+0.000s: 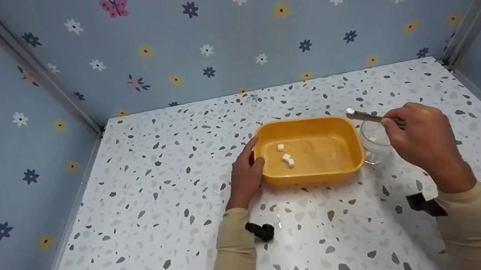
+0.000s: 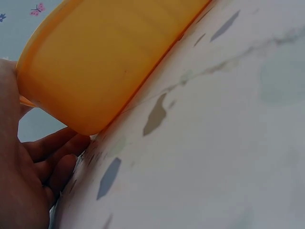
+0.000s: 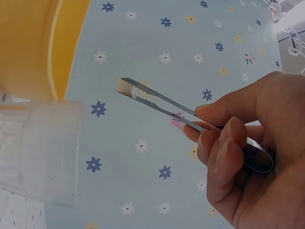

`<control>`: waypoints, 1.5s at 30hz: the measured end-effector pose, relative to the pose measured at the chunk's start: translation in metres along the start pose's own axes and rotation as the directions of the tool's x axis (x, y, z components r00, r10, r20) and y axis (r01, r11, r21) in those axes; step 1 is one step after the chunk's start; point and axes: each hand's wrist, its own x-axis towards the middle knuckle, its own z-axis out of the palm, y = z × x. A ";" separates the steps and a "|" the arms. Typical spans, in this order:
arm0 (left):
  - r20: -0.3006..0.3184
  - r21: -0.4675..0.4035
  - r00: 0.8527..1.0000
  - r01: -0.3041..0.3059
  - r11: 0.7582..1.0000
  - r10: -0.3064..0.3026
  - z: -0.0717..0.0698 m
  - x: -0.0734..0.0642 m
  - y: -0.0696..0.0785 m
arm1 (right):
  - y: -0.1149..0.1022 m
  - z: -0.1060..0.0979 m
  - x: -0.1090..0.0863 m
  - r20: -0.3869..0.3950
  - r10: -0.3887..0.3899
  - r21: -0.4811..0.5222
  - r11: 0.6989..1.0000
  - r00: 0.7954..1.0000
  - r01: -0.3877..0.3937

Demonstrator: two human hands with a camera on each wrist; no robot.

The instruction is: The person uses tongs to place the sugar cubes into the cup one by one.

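My left hand (image 1: 247, 175) holds the left end of a yellow plastic tub (image 1: 314, 178), thumb at the rim and fingers along the outer wall. Inside the tub lie 3 small white cubes (image 1: 280, 147), two of them touching. In my right hand (image 1: 424, 137) are small metal tongs (image 3: 164, 107), pinched between thumb and fingers. Their toothed tips clasp another white cube (image 3: 126, 88), raised above the table near the tub's right back corner. Just right of the tub stands a clear glass (image 1: 372, 155), partly covered by the right hand in the head view.
The white speckled tabletop (image 1: 159, 186) ends at a blue flowered wall (image 1: 232, 30) behind. Similar panels (image 1: 5, 159) close off the left and right sides. Black wrist straps with a camera mount (image 1: 261, 232) stick out from the sleeves, low over the table.
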 end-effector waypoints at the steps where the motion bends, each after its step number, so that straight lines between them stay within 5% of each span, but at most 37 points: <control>1: 0.001 0.001 1.000 0.004 1.000 -0.004 0.000 0.000 0.000 | 0.001 -0.001 0.000 0.000 0.004 0.000 1.000 1.000 -0.004; 22: -0.001 0.015 1.000 0.007 1.000 -0.007 0.000 0.000 0.000 | 0.020 -0.021 0.001 0.030 0.073 -0.028 0.997 0.997 -0.073; 31: -0.006 0.011 1.000 0.015 1.000 -0.015 0.001 0.001 -0.003 | 0.028 -0.033 0.001 0.099 0.110 -0.054 0.993 0.989 -0.105; 45: -0.016 0.024 1.000 0.015 1.000 -0.014 0.002 0.001 -0.001 | 0.034 -0.035 0.005 0.312 0.201 -0.137 0.977 0.929 -0.165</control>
